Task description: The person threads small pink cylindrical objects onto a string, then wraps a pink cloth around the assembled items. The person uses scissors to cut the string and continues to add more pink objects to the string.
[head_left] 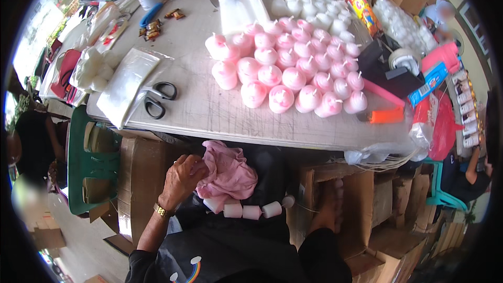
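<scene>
My left hand (181,178), with a gold watch on its wrist, is closed at the edge of a crumpled pink cloth (230,173) over my lap. Below the cloth, a row of small pink and white candles (251,212) lies across my dark apron. My right hand (331,199) reaches down into an open cardboard box (356,215) at the right; its fingers are in shadow and cannot be made out. Small round pinkish things (338,204) line up beside that forearm. On the table stand many pink candles (293,78) with white wicks, grouped upright.
White candles (314,8) stand behind the pink ones. Black-handled scissors (157,99) lie on clear plastic bags (126,84) at the table's left. An orange-handled tool (386,116) lies near its right edge. A green chair (94,162) and cardboard boxes flank me.
</scene>
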Tool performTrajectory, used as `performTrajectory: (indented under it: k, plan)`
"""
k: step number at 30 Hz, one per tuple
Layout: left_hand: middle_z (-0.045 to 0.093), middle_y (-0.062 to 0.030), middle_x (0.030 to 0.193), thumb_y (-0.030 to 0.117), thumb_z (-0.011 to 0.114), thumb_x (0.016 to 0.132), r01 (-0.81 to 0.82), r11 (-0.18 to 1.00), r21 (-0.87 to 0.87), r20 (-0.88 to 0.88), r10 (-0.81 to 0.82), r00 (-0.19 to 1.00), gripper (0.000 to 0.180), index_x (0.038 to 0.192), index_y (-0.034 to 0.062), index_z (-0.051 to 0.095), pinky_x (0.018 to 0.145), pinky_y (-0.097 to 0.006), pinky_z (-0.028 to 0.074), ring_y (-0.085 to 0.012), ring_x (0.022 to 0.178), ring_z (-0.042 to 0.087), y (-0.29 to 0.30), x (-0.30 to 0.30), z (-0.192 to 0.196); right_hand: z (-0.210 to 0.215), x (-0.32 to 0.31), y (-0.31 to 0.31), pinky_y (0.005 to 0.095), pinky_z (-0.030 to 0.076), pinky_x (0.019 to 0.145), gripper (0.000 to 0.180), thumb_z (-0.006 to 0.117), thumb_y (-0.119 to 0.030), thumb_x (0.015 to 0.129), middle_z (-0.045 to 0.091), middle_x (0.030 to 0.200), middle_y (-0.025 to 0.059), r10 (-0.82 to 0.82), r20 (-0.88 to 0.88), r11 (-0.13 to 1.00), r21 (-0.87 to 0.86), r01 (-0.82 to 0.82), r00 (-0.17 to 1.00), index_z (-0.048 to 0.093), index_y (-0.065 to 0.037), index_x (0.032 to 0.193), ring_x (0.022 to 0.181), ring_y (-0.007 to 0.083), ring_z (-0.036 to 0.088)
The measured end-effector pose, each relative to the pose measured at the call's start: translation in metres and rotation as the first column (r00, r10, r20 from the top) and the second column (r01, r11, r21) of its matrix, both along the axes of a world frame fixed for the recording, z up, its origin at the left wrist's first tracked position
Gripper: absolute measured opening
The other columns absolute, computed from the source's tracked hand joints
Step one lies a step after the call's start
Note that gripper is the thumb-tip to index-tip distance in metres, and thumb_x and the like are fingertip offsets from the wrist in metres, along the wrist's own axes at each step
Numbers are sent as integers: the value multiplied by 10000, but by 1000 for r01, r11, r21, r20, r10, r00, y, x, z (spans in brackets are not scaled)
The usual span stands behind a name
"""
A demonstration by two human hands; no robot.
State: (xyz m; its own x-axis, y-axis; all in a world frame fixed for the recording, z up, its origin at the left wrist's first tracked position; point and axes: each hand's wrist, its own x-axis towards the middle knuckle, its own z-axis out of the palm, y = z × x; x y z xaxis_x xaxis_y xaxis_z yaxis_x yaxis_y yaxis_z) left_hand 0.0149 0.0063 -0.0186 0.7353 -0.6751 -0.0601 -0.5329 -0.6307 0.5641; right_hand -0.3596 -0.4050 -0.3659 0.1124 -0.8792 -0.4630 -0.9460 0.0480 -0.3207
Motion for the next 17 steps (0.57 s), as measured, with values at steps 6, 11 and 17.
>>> performTrajectory:
  k: [6,11,17]
  plan:
    - [615,-85,728,203,586,966,-218,928,-301,-355,103,929,169,981,35,589,590,-322,473,-165,635,591,9,3,21,33,3,13,333,380,407,291,620,-391,897,493,582,20,-455,554,890,292,350,697,606,-104,859,482,170,495]
    - [604,-30,741,242,485,1032,-98,929,-356,-470,-87,878,245,967,18,560,604,-263,462,-90,664,556,22,7,37,121,23,49,270,319,382,320,623,-427,902,415,564,-27,-628,715,777,563,281,306,576,-113,856,452,104,418]
    - [503,-215,1353,352,580,955,-637,355,-684,-566,-809,158,586,1399,12,405,1051,-371,442,-280,1239,526,29,18,14,233,45,101,208,241,350,377,641,-478,895,362,548,-65,-553,806,833,537,131,210,491,-134,867,416,54,347]
